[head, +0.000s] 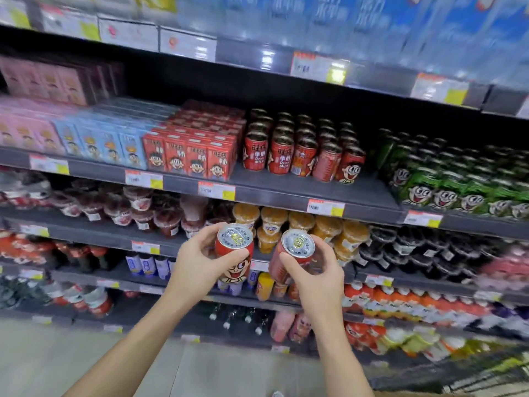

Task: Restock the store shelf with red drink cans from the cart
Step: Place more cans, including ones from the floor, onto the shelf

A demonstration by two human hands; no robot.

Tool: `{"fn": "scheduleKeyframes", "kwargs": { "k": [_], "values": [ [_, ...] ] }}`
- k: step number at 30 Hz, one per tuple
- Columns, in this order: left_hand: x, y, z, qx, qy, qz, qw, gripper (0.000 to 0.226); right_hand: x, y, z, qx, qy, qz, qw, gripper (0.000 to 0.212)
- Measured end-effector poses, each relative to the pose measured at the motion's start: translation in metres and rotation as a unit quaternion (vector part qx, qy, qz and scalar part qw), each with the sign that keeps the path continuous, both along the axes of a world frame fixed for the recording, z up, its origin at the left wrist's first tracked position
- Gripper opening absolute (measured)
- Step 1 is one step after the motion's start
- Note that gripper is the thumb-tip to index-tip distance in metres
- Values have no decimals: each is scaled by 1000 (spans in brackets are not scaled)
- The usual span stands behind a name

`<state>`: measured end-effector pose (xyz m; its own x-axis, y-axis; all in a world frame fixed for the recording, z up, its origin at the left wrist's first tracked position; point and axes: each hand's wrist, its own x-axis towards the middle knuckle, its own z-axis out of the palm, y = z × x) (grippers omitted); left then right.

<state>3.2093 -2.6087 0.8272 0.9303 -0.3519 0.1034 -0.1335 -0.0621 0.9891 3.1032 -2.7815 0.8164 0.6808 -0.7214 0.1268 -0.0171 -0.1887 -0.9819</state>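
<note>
Standing before a shelf (286, 193) whose front edge carries rows of red cans (300, 150), each hand grasps one: left hand (197, 259) a red can (234, 253), right hand (315, 275) another can (292, 253).

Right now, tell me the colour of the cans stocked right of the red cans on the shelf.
Green cans with a white cartoon face, seen in the head view.

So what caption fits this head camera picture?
Two hands each hold a red can before the shelf.
</note>
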Motion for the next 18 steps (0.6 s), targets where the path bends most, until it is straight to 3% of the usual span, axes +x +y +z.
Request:
{"fn": "scheduleKeyframes", "kwargs": {
  "k": [11, 14, 18],
  "values": [
    [37, -55, 33, 19, -20, 9, 1000, 67, 38, -48, 30, -16, -21, 26, 999, 54],
    [48, -72, 46, 21, -40, 25, 999, 50, 59, -64, 38, -25, -29, 38, 999, 57],
    [66, -91, 62, 48, -72, 57, 995, 48, 87, -83, 54, -22, -36, 73, 996, 57]
  ]
}}
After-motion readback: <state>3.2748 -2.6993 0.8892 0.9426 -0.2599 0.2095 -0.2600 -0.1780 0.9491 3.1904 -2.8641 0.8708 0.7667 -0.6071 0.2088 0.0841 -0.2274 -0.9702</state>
